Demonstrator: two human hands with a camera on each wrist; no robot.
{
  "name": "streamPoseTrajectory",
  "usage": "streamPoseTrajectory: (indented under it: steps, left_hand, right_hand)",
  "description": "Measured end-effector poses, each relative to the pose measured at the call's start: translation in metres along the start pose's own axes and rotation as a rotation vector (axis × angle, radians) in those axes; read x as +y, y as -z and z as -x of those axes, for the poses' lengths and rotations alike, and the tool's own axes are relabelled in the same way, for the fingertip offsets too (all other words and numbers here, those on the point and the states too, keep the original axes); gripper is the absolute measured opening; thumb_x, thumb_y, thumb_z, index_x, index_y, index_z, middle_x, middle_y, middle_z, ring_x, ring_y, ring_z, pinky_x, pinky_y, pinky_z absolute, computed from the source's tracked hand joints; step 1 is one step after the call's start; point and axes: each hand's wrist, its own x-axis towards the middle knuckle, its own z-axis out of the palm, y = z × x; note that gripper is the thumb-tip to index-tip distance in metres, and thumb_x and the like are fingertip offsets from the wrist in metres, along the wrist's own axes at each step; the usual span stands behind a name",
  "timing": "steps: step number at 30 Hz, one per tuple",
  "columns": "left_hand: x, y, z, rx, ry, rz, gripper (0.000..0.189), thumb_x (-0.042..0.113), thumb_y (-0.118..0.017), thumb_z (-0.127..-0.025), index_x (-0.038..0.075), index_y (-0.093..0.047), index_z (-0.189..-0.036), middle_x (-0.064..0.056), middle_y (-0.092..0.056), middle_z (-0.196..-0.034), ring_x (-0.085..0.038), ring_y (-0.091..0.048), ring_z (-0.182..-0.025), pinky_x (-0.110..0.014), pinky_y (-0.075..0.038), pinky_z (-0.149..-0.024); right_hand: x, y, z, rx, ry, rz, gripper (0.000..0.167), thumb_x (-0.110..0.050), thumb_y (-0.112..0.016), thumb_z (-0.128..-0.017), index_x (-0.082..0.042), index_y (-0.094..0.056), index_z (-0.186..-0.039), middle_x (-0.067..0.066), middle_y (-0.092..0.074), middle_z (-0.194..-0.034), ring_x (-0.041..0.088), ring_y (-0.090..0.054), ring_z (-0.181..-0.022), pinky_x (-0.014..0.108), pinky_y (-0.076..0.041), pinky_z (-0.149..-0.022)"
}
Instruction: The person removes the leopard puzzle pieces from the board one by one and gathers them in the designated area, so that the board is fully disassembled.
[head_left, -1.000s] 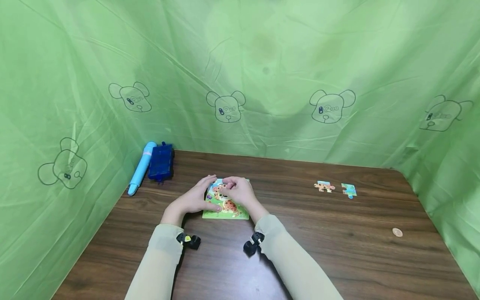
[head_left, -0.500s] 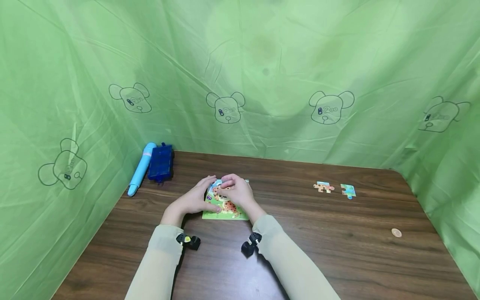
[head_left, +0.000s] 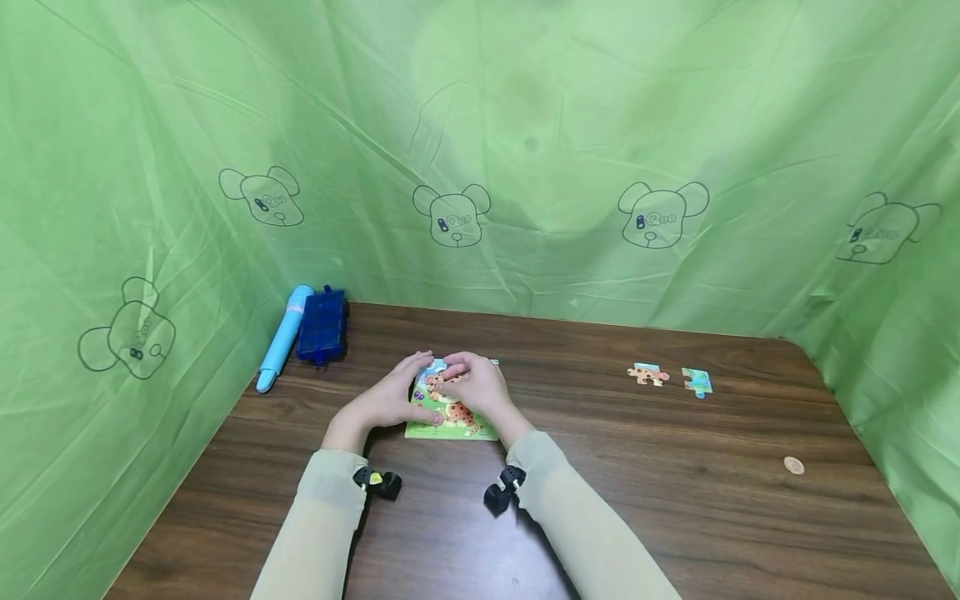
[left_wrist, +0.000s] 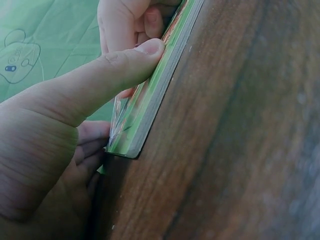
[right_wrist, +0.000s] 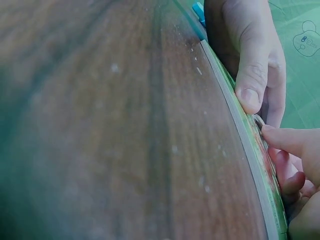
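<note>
A jigsaw puzzle board [head_left: 450,430] with a spotted cartoon animal lies flat on the table between both hands. My left hand [head_left: 386,401] holds its left side, the thumb [left_wrist: 145,52] on the printed face and the fingers along the edge. Over the upper part of the picture, my right hand [head_left: 483,387] has thumb and fingers curled together. Its thumb [right_wrist: 285,137] meets a thin raised edge in the right wrist view, seemingly a puzzle piece [right_wrist: 258,120] pinched there, mostly hidden by the fingers. A shiny, clear-looking patch [left_wrist: 117,117] shows at the board's near left in the left wrist view.
Two loose puzzle pieces, one spotted [head_left: 648,374] and one blue-green [head_left: 697,382], lie at the back right. A small round disc [head_left: 793,466] is nearer on the right. A light-blue tube [head_left: 285,340] and a dark-blue box-shaped object [head_left: 322,325] stand at the back left. Green curtains [head_left: 525,167] enclose the table.
My right hand and forearm have shifted very slightly left over the board since a second ago, its fingers adjusting a little. The left hand and the board stay in place.
</note>
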Motion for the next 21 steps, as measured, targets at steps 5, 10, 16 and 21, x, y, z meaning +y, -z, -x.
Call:
streamPoseTrajectory:
  steps: [5,10,16,21]
  left_hand:
    - [0.001,0.000,0.001,0.003,0.002,-0.002,0.122,0.049,-0.097,-0.082,0.004,-0.028,-0.172,-0.018,-0.021,-0.180,-0.041,-0.020,-0.165,-0.065,-0.026,-0.129]
    - [0.004,-0.001,0.000,-0.001,0.005,0.020,0.124,0.049,-0.097,-0.081,0.004,-0.028,-0.173,-0.017,-0.020,-0.180,-0.041,-0.019,-0.166,-0.065,-0.025,-0.129]
    - [0.004,-0.002,-0.002,0.002,0.009,0.016,0.123,0.051,-0.097,-0.080,0.005,-0.029,-0.172,-0.017,-0.020,-0.180,-0.042,-0.019,-0.166,-0.066,-0.025,-0.129]
    - [0.001,-0.001,-0.001,0.007,0.015,-0.007,0.124,0.054,-0.097,-0.080,0.006,-0.028,-0.173,-0.017,-0.020,-0.181,-0.043,-0.017,-0.166,-0.068,-0.025,-0.128]
  right_hand:
    - [0.002,0.001,0.000,-0.014,-0.016,-0.064,0.047,-0.018,-0.093,-0.088,-0.012,-0.076,-0.131,-0.007,-0.080,-0.099,0.010,-0.071,-0.081,0.029,-0.055,-0.072]
    - [0.006,0.004,0.000,-0.016,-0.009,-0.096,0.047,-0.014,-0.093,-0.087,-0.010,-0.075,-0.130,-0.005,-0.080,-0.099,0.011,-0.072,-0.082,0.027,-0.057,-0.070]
    - [0.006,0.010,0.000,-0.022,-0.035,-0.156,0.046,-0.009,-0.092,-0.086,-0.010,-0.075,-0.129,-0.002,-0.081,-0.099,0.012,-0.073,-0.083,0.026,-0.058,-0.070]
    - [0.003,0.020,0.000,-0.038,-0.038,-0.217,0.047,-0.006,-0.092,-0.086,-0.008,-0.076,-0.129,-0.001,-0.081,-0.100,0.012,-0.073,-0.082,0.024,-0.057,-0.067]
